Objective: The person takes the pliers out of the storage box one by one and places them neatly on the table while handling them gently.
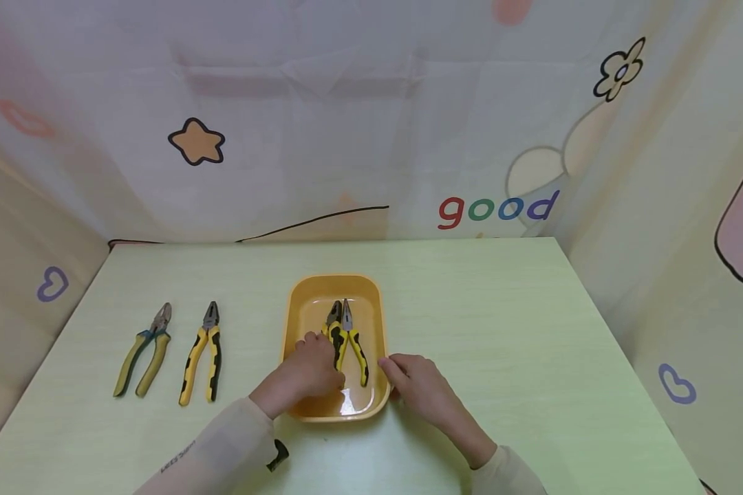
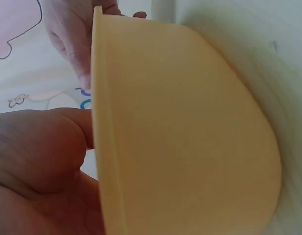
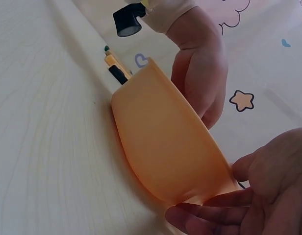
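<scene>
My left hand (image 1: 314,364) reaches into a yellow-orange plastic tray (image 1: 292,295), its fingers curled over the handles of black-and-yellow combination pliers (image 1: 334,315). The left handle is mostly hidden under that hand. Against their right side lie needle-nose pliers (image 1: 362,364), jaws pointing away from me. At the tray's right side, my right hand (image 1: 424,392) pinches the rim, the thumb at the edge. In the right wrist view, the fingers of the right hand (image 3: 278,186) go beneath the tray's wall (image 3: 161,137). The left wrist view shows mainly the tray's outer side (image 2: 185,127), which hides the left fingertips.
Left of the tray, yellow-and-black combination pliers (image 1: 214,364) and worn green-handled pliers (image 1: 157,364) lie on the pale green table (image 1: 501,309), handles spread towards me. A printed cloth (image 1: 347,137) hangs behind the table and along its sides.
</scene>
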Available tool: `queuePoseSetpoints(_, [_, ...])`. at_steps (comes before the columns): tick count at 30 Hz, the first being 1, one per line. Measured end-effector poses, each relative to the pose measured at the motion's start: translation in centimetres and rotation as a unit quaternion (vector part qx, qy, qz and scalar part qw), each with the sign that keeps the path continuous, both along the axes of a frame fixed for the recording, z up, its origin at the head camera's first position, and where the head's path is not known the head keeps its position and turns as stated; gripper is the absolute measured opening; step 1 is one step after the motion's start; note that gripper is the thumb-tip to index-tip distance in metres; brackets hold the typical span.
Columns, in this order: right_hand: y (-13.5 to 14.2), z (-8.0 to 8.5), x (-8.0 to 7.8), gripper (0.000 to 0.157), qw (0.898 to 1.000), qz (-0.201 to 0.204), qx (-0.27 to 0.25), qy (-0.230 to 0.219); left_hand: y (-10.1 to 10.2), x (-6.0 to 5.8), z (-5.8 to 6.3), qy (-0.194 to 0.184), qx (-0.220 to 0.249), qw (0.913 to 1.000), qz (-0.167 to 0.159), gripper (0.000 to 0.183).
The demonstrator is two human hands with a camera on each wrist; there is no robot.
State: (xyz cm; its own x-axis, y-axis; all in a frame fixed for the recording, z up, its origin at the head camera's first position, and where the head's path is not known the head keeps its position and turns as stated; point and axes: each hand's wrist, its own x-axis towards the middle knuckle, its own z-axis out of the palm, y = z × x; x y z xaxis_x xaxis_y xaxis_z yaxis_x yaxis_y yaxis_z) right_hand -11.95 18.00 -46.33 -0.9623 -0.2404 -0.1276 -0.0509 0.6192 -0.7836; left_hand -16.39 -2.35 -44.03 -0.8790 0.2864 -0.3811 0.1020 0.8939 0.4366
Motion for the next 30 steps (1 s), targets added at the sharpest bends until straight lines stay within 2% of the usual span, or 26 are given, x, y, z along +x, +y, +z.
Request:
queuePoseSetpoints(3, [0.0,0.2,-0.1,0.03,1.0,0.002,-0.005,-0.004,0.0,-0.2,0.3,-0.017,0.007,0.9997,0.017,0.051])
queuePoseSetpoints(7, [0.1,0.4,-0.2,0.036,1.0,0.003,-0.021,-0.016,0.0,-0.4,0.6,-0.031,0.011,0.9989,0.032,0.044])
queuePoseSetpoints(16, [0.4,0.9,-0.4,0.038,0.998,0.013,-0.044,-0.038,-0.1,-0.8,1.2,-0.068,0.041,0.9958,0.045,0.028])
queuePoseSetpoints(19, [0.5,0.9,-0.5,0.037,0.998,0.017,-0.051,-0.043,-0.4,-1.3,1.1,-0.069,0.051,0.9956,0.04,0.024])
queuePoseSetpoints(21, [0.5,0.9,-0.6,0.038,0.997,0.016,-0.054,-0.047,-0.9,-2.3,-0.5,-0.065,0.067,0.9953,0.025,0.023])
queuePoseSetpoints(26, [0.3,1.0,-0.6,0.041,0.998,0.01,-0.047,-0.051,-1.4,-2.6,-0.5,-0.096,0.103,0.9894,0.035,0.02])
queuePoseSetpoints(28, [0.3,1.0,-0.6,0.042,0.998,0.008,-0.045,-0.053,-1.2,-1.9,1.1,-0.11,0.105,0.9871,0.05,0.019])
queuePoseSetpoints(30, [0.2,1.0,-0.6,0.043,0.997,0.007,-0.045,-0.054,-1.4,-1.8,1.2,-0.113,0.111,0.9861,0.051,0.021])
